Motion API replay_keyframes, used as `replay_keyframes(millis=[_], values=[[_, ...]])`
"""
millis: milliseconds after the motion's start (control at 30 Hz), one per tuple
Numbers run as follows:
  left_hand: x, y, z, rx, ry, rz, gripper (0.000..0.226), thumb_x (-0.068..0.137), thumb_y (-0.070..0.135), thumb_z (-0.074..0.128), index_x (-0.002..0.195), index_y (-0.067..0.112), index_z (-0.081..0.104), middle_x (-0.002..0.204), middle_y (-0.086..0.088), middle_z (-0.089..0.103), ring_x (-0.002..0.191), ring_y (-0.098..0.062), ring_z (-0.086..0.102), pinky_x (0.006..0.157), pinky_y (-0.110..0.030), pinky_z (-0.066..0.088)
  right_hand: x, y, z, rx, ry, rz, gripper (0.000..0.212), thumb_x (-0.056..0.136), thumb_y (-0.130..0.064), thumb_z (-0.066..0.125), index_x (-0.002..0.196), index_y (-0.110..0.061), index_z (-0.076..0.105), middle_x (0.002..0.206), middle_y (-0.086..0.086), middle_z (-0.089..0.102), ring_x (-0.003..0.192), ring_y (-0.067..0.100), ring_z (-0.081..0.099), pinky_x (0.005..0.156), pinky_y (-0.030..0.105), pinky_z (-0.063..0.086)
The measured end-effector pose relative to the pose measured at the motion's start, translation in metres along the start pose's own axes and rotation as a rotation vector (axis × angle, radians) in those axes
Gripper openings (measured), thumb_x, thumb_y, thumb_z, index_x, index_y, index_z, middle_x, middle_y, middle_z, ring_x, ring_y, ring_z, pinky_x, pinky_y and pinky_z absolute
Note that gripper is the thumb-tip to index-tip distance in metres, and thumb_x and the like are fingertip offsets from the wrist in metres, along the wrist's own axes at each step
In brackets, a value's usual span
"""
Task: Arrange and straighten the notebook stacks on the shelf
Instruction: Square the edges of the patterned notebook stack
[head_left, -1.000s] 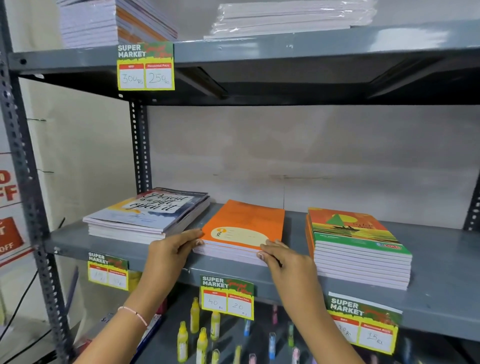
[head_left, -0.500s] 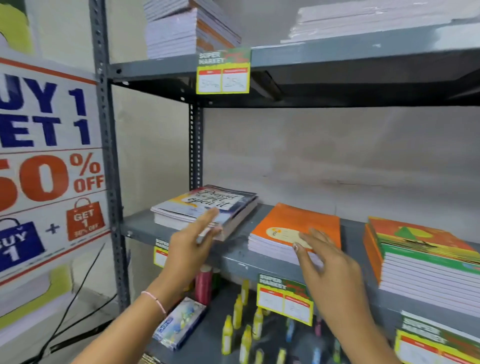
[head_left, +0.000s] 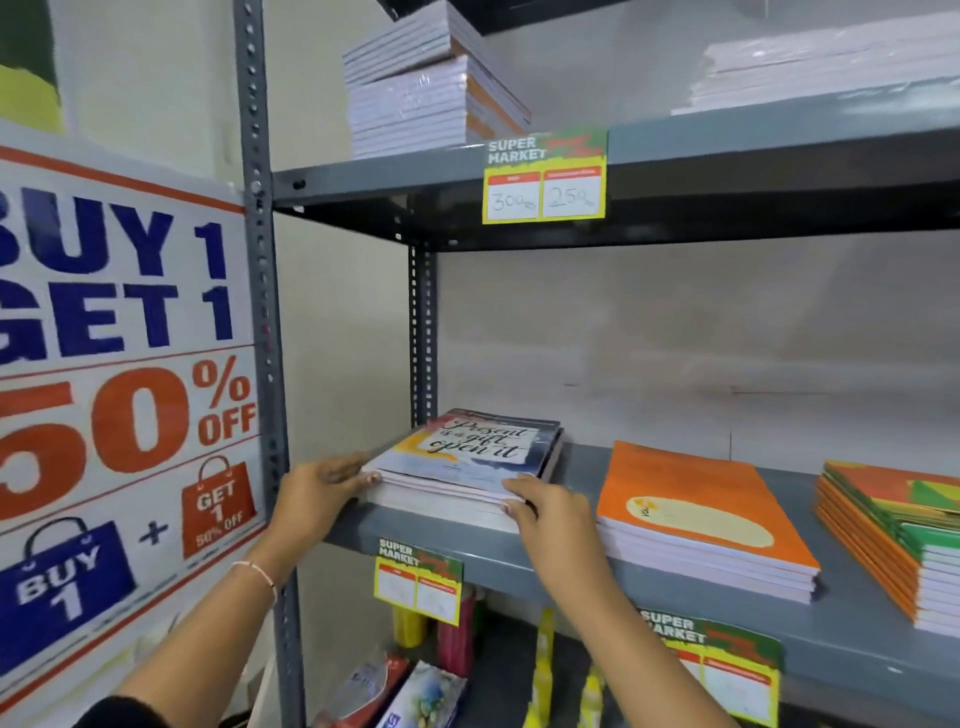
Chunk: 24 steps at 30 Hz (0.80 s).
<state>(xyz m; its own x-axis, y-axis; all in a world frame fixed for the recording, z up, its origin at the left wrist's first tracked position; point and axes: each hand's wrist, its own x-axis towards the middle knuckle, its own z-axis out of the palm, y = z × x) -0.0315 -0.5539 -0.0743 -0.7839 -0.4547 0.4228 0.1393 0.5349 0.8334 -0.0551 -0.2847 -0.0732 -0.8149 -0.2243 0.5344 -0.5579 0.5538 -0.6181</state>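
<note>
While both palms press the lettered stack (head_left: 470, 465) from either side, the left hand (head_left: 317, 491) lays flat, extended fingers on its left edge and the right hand (head_left: 545, 506) curls loosely spread fingers over its front right corner. Glossy covers top pale page edges. Right of it on the grey metal shelf (head_left: 675, 584) sits the orange stack (head_left: 696, 514).

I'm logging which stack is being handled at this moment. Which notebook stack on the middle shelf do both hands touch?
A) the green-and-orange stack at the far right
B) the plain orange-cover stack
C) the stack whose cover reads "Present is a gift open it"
C: the left hand presses the lettered stack at its left front corner and the right hand its right front corner; the orange stack is untouched.
</note>
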Motion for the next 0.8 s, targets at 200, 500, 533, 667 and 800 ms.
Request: replay_keyframes(millis=[200, 500, 533, 667, 800], values=[[0.008, -0.008, 0.005, -0.120, 0.030, -0.013, 0.040, 0.065, 0.013, 0.084, 0.103, 0.009, 0.076, 0.100, -0.007, 0.076, 0.084, -0.011, 0.069, 0.093, -0.034, 0.054, 0.000, 0.004, 0.004, 0.018, 0.082, 0.005, 0.030, 0.089, -0.017, 0.064, 0.119, -0.015, 0.068, 0.127, 0.004, 0.065, 0.118, 0.016, 0.060, 0.100, 0.017, 0.038], [0.006, -0.007, 0.006, -0.148, 0.021, 0.058, 0.038, 0.072, 0.019, 0.079, 0.109, 0.011, 0.073, 0.104, 0.001, 0.075, 0.087, -0.005, 0.066, 0.079, -0.015, 0.055, 0.000, 0.006, 0.005, -0.016, 0.119, -0.049, 0.028, 0.090, -0.020, 0.064, 0.117, -0.013, 0.069, 0.122, 0.003, 0.068, 0.111, 0.016, 0.064, 0.098, 0.021, 0.043], [0.005, -0.007, 0.006, -0.151, 0.021, 0.071, 0.039, 0.074, 0.021, 0.077, 0.112, 0.013, 0.072, 0.105, 0.006, 0.073, 0.091, -0.005, 0.065, 0.079, -0.011, 0.054, 0.000, 0.006, 0.005, -0.018, 0.118, -0.059, 0.028, 0.090, -0.021, 0.063, 0.116, -0.013, 0.069, 0.121, 0.002, 0.069, 0.111, 0.015, 0.064, 0.097, 0.018, 0.042], [0.005, -0.011, 0.005, -0.143, 0.006, 0.103, 0.029, 0.080, 0.022, 0.071, 0.107, 0.032, 0.070, 0.116, 0.005, 0.069, 0.105, -0.013, 0.063, 0.082, -0.012, 0.051, 0.000, 0.005, 0.006, -0.008, 0.120, -0.067, 0.026, 0.092, -0.021, 0.061, 0.116, -0.014, 0.069, 0.120, 0.001, 0.070, 0.111, 0.013, 0.063, 0.097, 0.017, 0.041], [0.006, -0.015, 0.004, -0.086, 0.012, 0.101, 0.023, 0.079, 0.026, 0.073, 0.102, 0.027, 0.075, 0.107, 0.001, 0.074, 0.102, -0.018, 0.066, 0.091, -0.029, 0.051, 0.000, 0.006, 0.006, 0.009, 0.132, -0.049, 0.026, 0.091, -0.021, 0.061, 0.115, -0.014, 0.069, 0.119, 0.002, 0.070, 0.108, 0.014, 0.064, 0.098, 0.024, 0.048]])
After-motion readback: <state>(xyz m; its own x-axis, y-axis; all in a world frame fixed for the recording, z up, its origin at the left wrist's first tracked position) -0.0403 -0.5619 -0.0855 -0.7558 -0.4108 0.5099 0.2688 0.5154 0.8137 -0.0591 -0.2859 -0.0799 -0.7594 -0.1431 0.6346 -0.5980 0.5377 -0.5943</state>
